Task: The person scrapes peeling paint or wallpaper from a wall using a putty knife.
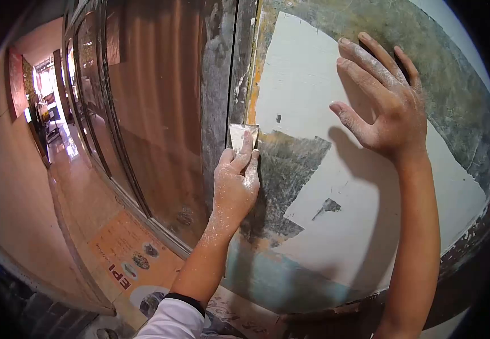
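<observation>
My left hand, dusted with white powder, is closed round a putty knife with its index finger laid along the whitish blade. The blade's top edge meets the left border of the wall, beside the dark door frame. My right hand is spread over the upper part of the wall, fingers apart and holding nothing; white dust covers its fingertips. Between the hands lies a patch of white filler on the grey-green wall. Bare dark wall shows below the blade, and a small dark spot breaks the lower white area.
Brown curtains hang behind glass panels on the left. A printed orange sheet lies on the floor at lower left. A corridor runs back to a bright opening at the upper left, beside a pale wall.
</observation>
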{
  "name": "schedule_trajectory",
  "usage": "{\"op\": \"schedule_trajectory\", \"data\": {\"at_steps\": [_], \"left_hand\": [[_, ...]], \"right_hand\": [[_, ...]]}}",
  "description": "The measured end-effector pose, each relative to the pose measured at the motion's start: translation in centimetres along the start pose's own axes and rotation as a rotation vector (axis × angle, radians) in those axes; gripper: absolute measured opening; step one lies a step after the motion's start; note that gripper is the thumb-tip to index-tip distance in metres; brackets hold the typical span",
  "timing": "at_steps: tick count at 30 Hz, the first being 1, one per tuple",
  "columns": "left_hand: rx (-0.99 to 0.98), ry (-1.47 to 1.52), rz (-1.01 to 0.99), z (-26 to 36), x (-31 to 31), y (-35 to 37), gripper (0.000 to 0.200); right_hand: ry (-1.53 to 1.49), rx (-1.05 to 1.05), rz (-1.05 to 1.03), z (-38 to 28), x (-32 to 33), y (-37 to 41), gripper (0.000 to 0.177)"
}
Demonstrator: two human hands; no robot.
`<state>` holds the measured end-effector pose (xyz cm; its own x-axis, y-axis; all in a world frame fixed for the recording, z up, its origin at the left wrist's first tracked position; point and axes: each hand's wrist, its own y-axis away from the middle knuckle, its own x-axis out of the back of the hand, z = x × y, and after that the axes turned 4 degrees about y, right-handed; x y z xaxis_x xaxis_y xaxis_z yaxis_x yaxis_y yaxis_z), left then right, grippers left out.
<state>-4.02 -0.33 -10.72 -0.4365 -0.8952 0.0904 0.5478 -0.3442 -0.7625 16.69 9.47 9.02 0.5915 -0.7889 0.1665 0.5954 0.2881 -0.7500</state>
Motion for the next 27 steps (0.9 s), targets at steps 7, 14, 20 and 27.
{"op": "schedule_trajectory", "data": {"at_steps": [7,14,20,27], "left_hand": [[-0.079,-0.013,0.005,-0.5,0.1,-0.6,0.048],[-0.121,-0.061,-0.021,-0.8,0.6,-1.4,0.048],[-0.156,-0.077,-0.029,-0.8,1.1,-2.1,0.047],[-0.151,-0.09,-0.076,-0.3,1.7,-2.9,0.046]], "right_hand": [[0.011,-0.001,-0.001,0.2,-0.1,0.1,0.05],[0.014,0.006,0.009,0.2,0.0,0.1,0.05],[0.019,-0.001,0.0,0.2,0.0,0.1,0.051],[-0.003,-0.007,0.008,0.0,0.0,0.0,0.051]]}}
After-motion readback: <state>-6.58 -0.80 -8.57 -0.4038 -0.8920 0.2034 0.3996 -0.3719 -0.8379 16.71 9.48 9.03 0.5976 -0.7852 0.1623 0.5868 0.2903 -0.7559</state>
